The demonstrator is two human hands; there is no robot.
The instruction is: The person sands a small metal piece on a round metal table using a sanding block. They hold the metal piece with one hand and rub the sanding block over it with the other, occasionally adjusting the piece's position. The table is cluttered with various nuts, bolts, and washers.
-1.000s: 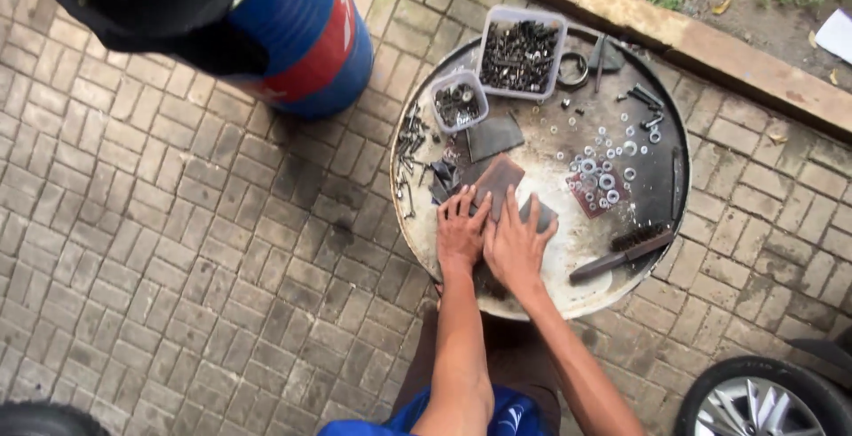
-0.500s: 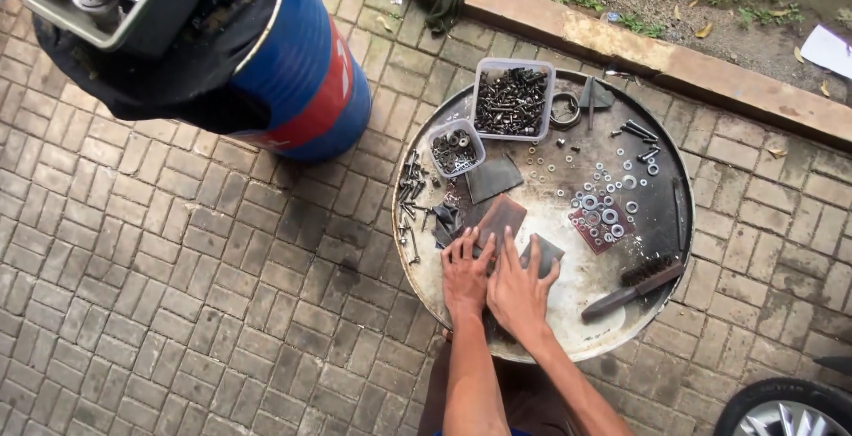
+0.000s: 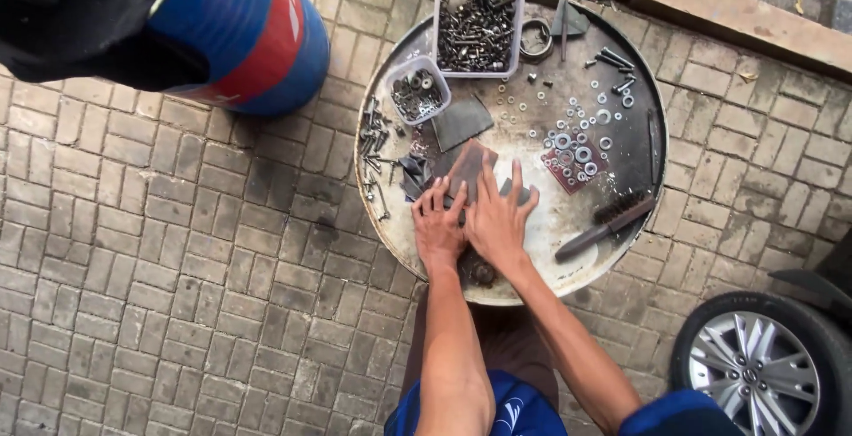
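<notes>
Grey brick paving [image 3: 177, 312] carries a round metal drum-top bench [image 3: 568, 249]. Nearest the person, the left hand [image 3: 437, 227] and right hand [image 3: 499, 220] lie flat side by side, fingers spread, pressing on a brown rectangular sanding sheet [image 3: 470, 165] at the bench's near-left part. A dark wire brush [image 3: 608, 223] lies right of the hands. Farther on sit a small clear tub of nuts [image 3: 417, 91] and a larger clear tub of dark bolts [image 3: 477, 27]. A blue drum with a red band [image 3: 240, 36] stands far left.
</notes>
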